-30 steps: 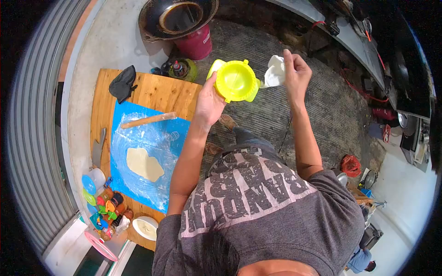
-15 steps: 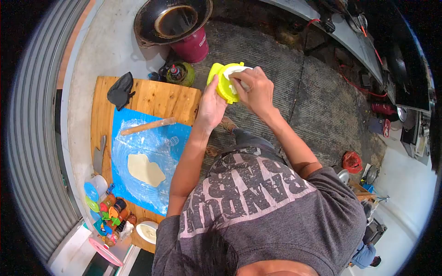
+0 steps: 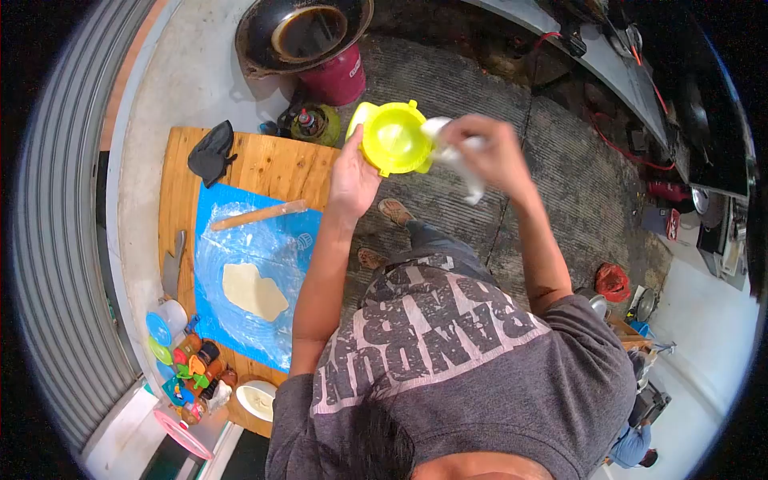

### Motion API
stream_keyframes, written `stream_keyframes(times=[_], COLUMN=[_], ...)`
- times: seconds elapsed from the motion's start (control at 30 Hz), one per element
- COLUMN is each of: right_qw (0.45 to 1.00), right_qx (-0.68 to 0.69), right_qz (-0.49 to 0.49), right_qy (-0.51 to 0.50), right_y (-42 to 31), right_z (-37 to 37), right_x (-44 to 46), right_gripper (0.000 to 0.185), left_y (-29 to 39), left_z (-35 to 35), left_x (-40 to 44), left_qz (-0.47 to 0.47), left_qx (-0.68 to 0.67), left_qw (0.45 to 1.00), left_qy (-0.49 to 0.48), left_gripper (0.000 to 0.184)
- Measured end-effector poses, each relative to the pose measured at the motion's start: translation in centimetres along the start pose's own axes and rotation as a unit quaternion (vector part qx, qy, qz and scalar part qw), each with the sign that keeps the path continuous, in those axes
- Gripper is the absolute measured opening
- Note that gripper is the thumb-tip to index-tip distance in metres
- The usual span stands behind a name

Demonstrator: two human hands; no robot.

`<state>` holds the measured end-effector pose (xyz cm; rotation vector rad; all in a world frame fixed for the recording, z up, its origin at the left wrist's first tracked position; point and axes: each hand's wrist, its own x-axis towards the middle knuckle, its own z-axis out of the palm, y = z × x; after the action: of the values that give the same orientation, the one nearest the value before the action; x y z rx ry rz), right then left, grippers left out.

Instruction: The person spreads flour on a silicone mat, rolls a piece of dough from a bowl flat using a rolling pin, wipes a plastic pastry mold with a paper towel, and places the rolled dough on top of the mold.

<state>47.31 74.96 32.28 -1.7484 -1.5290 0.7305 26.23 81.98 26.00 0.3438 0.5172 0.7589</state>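
Note:
My left hand point(image 3: 355, 178) holds a yellow-green plastic mold point(image 3: 398, 138) by its left side, its round hollow facing up. Just right of the mold, my right hand point(image 3: 490, 154) is closed on a white cloth point(image 3: 466, 178), which hangs below the fingers; both are blurred by motion. On the wooden table point(image 3: 308, 166) lies a blue mat point(image 3: 210, 296) dusted with flour. A flat, irregular sheet of dough point(image 3: 254, 291) and a wooden rolling pin point(image 3: 260, 215) rest on the mat.
A black cloth point(image 3: 212, 154) and a knife point(image 3: 173, 264) lie on the table. Bottles point(image 3: 200, 372) and a white bowl point(image 3: 256, 399) stand at its near end. Beyond are a large wok point(image 3: 308, 36) and a green gas cylinder point(image 3: 318, 124). A person point(image 3: 632, 448) is at the lower right.
My right hand brought the cloth leftward into the mold, then drew it back to the mold's right side. The mold has shifted slightly left in my left hand.

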Motion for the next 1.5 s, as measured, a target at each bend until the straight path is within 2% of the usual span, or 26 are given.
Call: stream_keyframes(times=[0.1,0.2,0.3,0.37,0.43,0.47,0.5,0.53,0.57,0.63,0.67,0.77,0.8,0.9,1.03,1.07,1.13,1.17,1.2,1.23,1.27,1.3,1.37,1.43,1.47,1.5], right_qw=[0.960,0.954,0.971,0.986,0.992,0.991,0.990,0.994,0.995,0.993,0.979,0.969,0.973,0.961,0.984,0.997,0.987,0.966,0.929,0.953,0.969,0.979,0.972,0.938,0.939,0.940], right_qx=[0.192,0.204,0.169,0.106,0.032,0.042,0.071,0.081,0.092,-0.004,-0.052,-0.135,-0.110,-0.062,-0.079,-0.020,0.136,0.212,0.334,0.262,0.192,0.126,-0.012,-0.024,-0.020,-0.015], right_qz=[0.127,0.091,0.023,0.019,-0.025,-0.027,0.012,0.016,0.019,-0.116,-0.182,-0.194,-0.170,-0.248,-0.149,-0.079,0.022,0.071,0.099,0.079,0.053,0.022,-0.058,-0.074,-0.075,-0.068], right_qy=[0.159,0.199,0.169,0.128,0.118,0.125,0.118,0.078,0.039,-0.034,-0.070,0.073,0.114,0.106,0.049,0.000,-0.086,-0.130,-0.128,-0.133,-0.143,-0.157,-0.226,-0.338,-0.336,-0.334], right_y=[1.2,0.1,-0.6,-1.2,-2.3,-2.4,-2.9,-3.2,-3.5,-1.6,-0.6,1.3,1.2,1.2,2.9,2.4,2.0,1.8,1.7,1.4,1.4,1.6,3.9,3.7,3.4,3.4], right_z=[-2.5,-1.1,1.4,2.7,3.9,4.8,5.5,5.6,5.7,5.2,4.5,2.3,2.0,4.1,6.7,7.1,6.9,6.9,7.3,7.3,7.0,6.9,6.9,5.8,6.4,6.5], right_x=[0.2,0.7,0.9,1.0,1.2,1.2,1.0,0.6,0.4,0.3,0.3,1.2,1.4,1.1,-0.1,-0.9,-0.9,-0.8,-0.9,-1.1,-1.6,-1.8,-2.4,-1.3,-0.3,0.7], right_gripper=[0.016,0.014,0.017,0.019,0.017,0.015,0.015,0.015,0.016,0.017,0.017,0.018,0.019,0.020,0.021,0.020,0.019,0.019,0.020,0.020,0.021,0.021,0.021,0.026,0.025,0.025], left_y=[0.6,0.4,-0.2,-0.6,-1.2,-1.6,-1.8,-1.7,-1.3,0.0,0.1,0.3,0.2,-0.5,-1.8,-2.4,-3.1,-3.2,-3.4,-3.4,-3.2,-5.0,-5.3,-5.4,-5.6,-6.4], left_z=[1.1,1.6,1.3,1.6,1.9,1.8,1.8,1.6,1.2,0.4,0.3,0.5,0.5,0.8,1.2,1.1,0.9,1.0,1.0,0.8,0.1,-2.9,-3.7,-5.8,-6.8,-8.3], left_x=[-0.1,0.0,0.4,0.4,0.5,0.6,0.7,0.7,0.8,0.9,0.7,0.5,0.5,0.9,1.0,0.9,0.3,0.2,-0.1,-0.5,-0.8,-0.2,-1.9,-4.8,-5.5,-6.6], left_qz=[-0.004,-0.010,-0.003,-0.006,-0.004,0.001,0.007,-0.001,0.009,0.027,0.028,0.027,0.025,0.019,0.062,0.079,0.097,0.094,0.092,0.094,0.069,0.083,0.025,0.038,0.047,0.108], left_qx=[0.000,-0.006,-0.004,-0.006,0.002,0.010,0.018,0.007,0.019,0.044,0.058,0.068,0.074,0.092,0.126,0.159,0.199,0.199,0.199,0.200,0.256,0.256,0.175,0.124,0.097,0.124], left_qw=[1.000,1.000,1.000,1.000,0.999,0.999,0.999,1.000,1.000,0.998,0.998,0.997,0.997,0.995,0.990,0.984,0.975,0.975,0.976,0.975,0.964,0.962,0.983,0.986,0.987,0.973], left_qy=[0.020,0.000,-0.009,-0.024,-0.036,-0.040,-0.042,-0.012,-0.022,-0.045,-0.019,-0.007,-0.013,-0.018,0.005,0.014,0.026,0.019,0.017,0.019,0.011,0.035,0.046,0.105,0.122,0.161], left_gripper=[0.044,0.044,0.045,0.044,0.044,0.044,0.044,0.043,0.042,0.041,0.039,0.039,0.040,0.041,0.040,0.039,0.037,0.038,0.038,0.038,0.045,0.051,0.054,0.049,0.047,0.044])
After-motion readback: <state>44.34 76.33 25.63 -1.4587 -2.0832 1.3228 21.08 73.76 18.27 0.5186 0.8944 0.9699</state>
